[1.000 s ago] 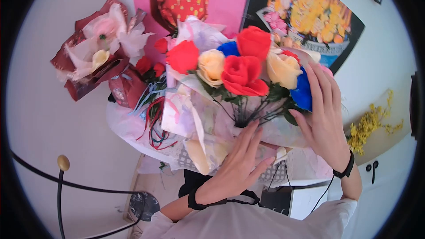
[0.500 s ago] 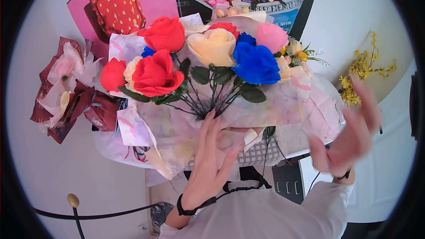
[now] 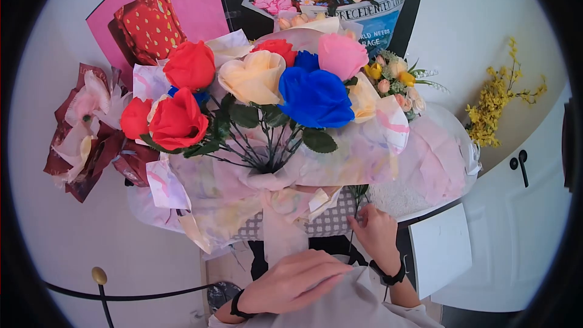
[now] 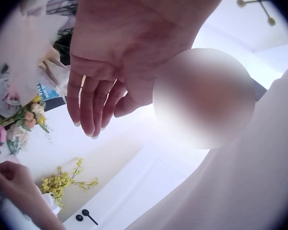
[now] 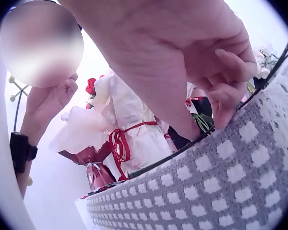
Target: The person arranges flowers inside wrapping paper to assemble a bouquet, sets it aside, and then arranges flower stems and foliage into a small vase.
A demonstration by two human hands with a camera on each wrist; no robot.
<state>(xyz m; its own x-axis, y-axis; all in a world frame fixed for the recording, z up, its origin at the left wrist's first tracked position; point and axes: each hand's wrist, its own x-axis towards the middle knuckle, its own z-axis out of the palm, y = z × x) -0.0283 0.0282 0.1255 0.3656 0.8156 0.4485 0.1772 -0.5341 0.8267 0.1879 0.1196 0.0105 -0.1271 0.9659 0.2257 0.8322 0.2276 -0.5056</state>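
Note:
A large bouquet of red, blue, cream and pink artificial roses [image 3: 316, 97] lies spread in pastel wrapping paper [image 3: 346, 158] on the table. My left hand [image 3: 297, 282] is off the bouquet, close to my body, its fingers long and loosely bent with nothing in them, as the left wrist view also shows. At the table's front edge, right of the wrapping, my right hand [image 3: 378, 237] pinches a thin dark green flower stem [image 3: 359, 194]. In the right wrist view its curled fingers [image 5: 225, 103] are at this stem, beside the grey-and-white checked cloth [image 5: 221, 177].
A burgundy-wrapped bouquet [image 3: 88, 127] stands at the left. Behind the roses is a smaller arrangement of peach and yellow flowers [image 3: 398, 79]. Pink paper [image 3: 431, 158] covers the table's right side. Yellow blossom sprigs [image 3: 495, 109] and a white door [image 3: 516, 225] are further right.
My left hand has drawn back from the rose stems toward my body. The right hand has left the flowers' right side and come down to a stem at the table edge. The head view has shifted.

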